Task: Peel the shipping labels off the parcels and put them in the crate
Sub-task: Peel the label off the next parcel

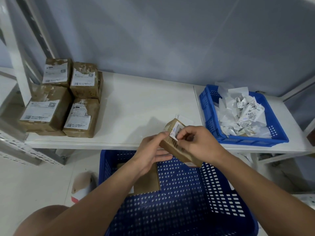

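Observation:
My left hand [151, 150] grips a small brown parcel [179, 150] from its left side, above the near edge of the white shelf. My right hand [199, 142] pinches the white shipping label [176, 131] on the parcel's top; the label's lower corner is lifted and curled. Below my hands stands a large blue crate [187, 201] on the floor, with a brown parcel [148, 183] lying inside it. A smaller blue crate [208, 106] on the shelf at the right holds several crumpled peeled labels [245, 113].
Several brown labelled parcels [59, 97] are stacked at the shelf's left end. A white shelf [144, 99] runs across the view, backed by a grey wall. A metal shelf upright [22, 57] stands at the left. My knee [42, 218] shows at bottom left.

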